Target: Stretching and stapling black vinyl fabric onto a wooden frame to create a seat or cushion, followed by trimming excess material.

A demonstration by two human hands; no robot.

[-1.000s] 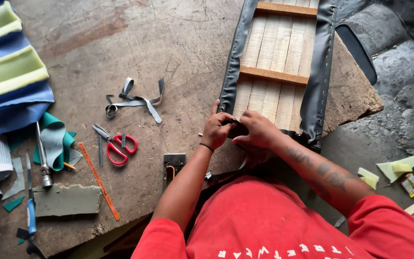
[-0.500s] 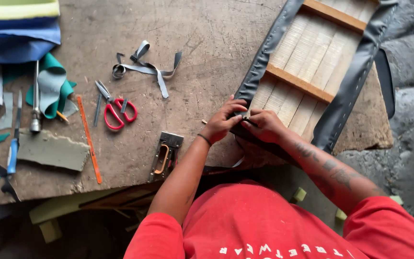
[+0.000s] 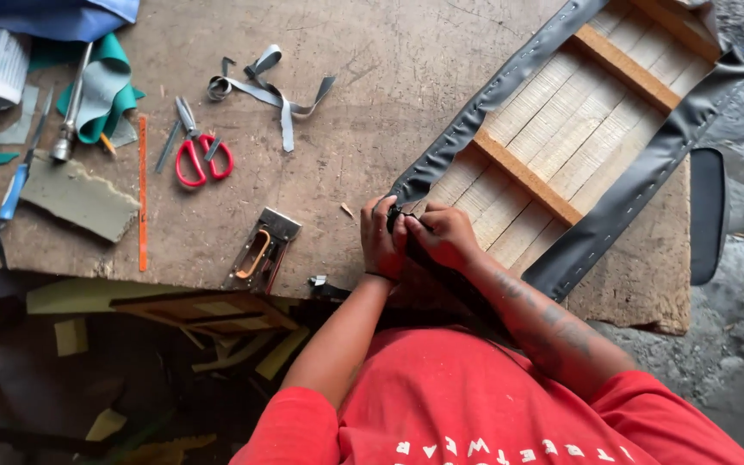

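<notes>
Item: dark vinyl cover (image 3: 475,116) at near corner of slatted wooden panel (image 3: 553,129) on workbench (image 3: 372,86) — left hand (image 3: 381,241) and right hand (image 3: 445,234) both pinched shut on it — best kept taut, folded snug.

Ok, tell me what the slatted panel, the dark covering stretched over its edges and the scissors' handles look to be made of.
Slatted panel: bare, unfinished wood, with visible grain and pale slats under darker cross battens.
Dark covering: probably vinyl or faux leather; grey, slightly glossy, wrinkled along the folded edge.
Scissors' handles: likely plastic, smooth bright red; the blades look like metal.
</notes>
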